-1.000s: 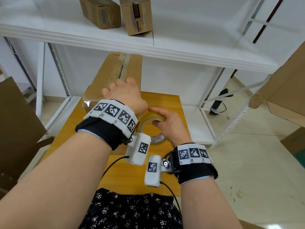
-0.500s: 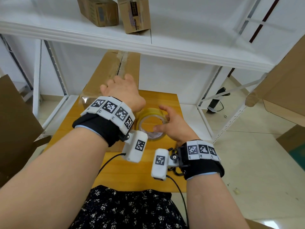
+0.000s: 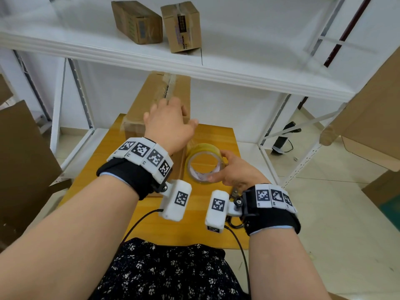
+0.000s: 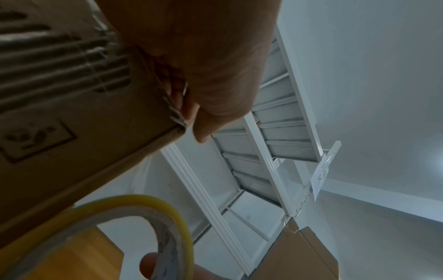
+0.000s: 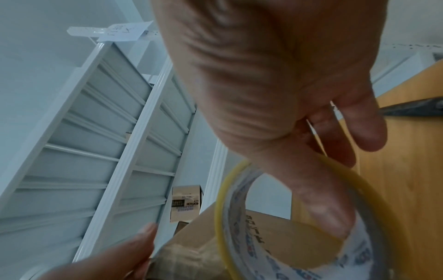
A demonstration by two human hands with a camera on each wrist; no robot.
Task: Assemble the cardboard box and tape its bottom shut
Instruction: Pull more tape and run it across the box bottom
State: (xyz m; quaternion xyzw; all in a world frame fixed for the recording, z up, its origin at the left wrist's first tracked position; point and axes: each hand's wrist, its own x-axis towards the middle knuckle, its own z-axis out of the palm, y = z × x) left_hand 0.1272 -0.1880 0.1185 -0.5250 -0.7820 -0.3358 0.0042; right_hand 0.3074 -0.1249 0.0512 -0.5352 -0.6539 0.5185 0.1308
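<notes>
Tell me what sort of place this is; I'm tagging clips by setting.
Probably a stockroom or packing area: white metal shelving holding small cartons, flattened cardboard leaning nearby, and a tape roll on a wooden table.

The cardboard box (image 3: pixel 158 98) is matt brown corrugated board, with glossy clear tape along its top seam. The tape roll (image 3: pixel 204 162) is glossy yellowish film on a printed paper core. The table (image 3: pixel 207 217) is smooth, varnished wood. At twelve o'clock, the shelf (image 3: pixel 249 68) is smooth white-painted metal.
</notes>
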